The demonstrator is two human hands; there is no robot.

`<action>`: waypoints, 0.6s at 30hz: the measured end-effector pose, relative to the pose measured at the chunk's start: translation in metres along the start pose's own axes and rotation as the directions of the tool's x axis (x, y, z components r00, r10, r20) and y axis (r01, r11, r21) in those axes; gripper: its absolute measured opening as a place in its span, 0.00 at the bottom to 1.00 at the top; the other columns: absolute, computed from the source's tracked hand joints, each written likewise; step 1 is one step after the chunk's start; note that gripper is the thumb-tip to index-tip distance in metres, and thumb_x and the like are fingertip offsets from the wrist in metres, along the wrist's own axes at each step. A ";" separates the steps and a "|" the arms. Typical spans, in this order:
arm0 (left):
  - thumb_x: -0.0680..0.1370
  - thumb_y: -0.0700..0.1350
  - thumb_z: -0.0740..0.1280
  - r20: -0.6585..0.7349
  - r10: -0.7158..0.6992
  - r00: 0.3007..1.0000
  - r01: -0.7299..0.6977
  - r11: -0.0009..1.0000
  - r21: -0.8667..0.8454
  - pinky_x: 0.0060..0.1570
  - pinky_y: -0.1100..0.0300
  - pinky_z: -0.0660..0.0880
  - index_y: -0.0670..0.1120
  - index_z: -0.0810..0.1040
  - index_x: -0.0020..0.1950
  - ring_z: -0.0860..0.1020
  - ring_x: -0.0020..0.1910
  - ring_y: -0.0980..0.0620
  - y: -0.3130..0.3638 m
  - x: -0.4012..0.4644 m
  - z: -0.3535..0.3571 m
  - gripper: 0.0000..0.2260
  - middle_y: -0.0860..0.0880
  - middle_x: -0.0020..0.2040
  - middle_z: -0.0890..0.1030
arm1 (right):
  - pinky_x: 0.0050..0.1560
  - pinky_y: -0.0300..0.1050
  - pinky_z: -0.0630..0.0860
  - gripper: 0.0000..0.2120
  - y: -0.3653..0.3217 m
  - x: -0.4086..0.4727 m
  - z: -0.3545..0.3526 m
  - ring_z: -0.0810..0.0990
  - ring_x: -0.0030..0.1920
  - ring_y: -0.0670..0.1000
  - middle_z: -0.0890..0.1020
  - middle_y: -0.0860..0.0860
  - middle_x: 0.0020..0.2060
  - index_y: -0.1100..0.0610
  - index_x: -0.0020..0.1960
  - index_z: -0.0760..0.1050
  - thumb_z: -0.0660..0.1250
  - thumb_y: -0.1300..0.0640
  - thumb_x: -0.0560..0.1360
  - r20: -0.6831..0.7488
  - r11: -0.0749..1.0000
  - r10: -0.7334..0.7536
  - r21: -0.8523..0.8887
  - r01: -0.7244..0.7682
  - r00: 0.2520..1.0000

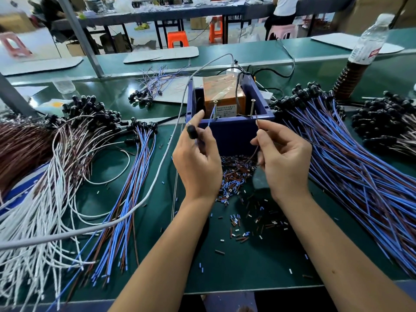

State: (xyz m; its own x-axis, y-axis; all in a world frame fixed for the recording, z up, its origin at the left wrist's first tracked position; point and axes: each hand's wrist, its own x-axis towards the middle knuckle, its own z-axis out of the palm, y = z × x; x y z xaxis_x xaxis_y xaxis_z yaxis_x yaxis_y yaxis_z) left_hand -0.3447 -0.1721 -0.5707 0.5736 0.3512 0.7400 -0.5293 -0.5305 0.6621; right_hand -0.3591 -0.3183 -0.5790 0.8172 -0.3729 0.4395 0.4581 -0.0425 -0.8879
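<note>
Before the blue box [231, 136], left hand [198, 163] pinching blue wire [211, 117] (black-capped), right hand [286, 161] pinching brown wire [254, 153].

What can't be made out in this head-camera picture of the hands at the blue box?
- Head view: print on the orange unit, too small to read.
- Head view: where the blue wire runs on, hidden by the left hand.
- Head view: whether the brown wire touches the screw, too thin to tell.
- Head view: the bottle label, blurred.
- Head view: the white wire bundle, cut off by the left edge.
</note>
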 end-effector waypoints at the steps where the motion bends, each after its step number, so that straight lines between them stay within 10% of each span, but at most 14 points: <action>1: 0.82 0.36 0.65 -0.010 -0.008 1.000 0.008 1.000 0.005 0.43 0.72 0.69 0.40 0.81 0.64 0.75 0.39 0.57 0.000 0.000 0.000 0.12 0.50 0.46 0.83 | 0.30 0.38 0.74 0.09 0.001 0.000 0.000 0.75 0.27 0.48 0.86 0.52 0.38 0.53 0.58 0.85 0.69 0.62 0.82 -0.024 1.000 -0.016 -0.019 0.016 1.000; 18: 0.83 0.32 0.62 0.058 -0.203 0.977 0.211 0.955 -0.209 0.44 0.69 0.70 0.41 0.84 0.61 0.75 0.39 0.58 0.000 -0.002 0.002 0.13 0.46 0.40 0.79 | 0.29 0.39 0.74 0.13 0.007 0.009 0.006 0.77 0.25 0.48 0.86 0.49 0.39 0.56 0.65 0.83 0.68 0.59 0.82 -0.069 0.982 -0.095 -0.169 0.082 0.993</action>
State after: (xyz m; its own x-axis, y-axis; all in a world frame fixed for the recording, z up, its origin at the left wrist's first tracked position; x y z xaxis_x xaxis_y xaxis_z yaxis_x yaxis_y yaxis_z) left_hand -0.3446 -0.1742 -0.5726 0.7045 0.4061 0.5821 -0.5150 -0.2718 0.8129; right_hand -0.3459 -0.3163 -0.5806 0.7439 -0.4306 0.5112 0.4579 -0.2287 -0.8591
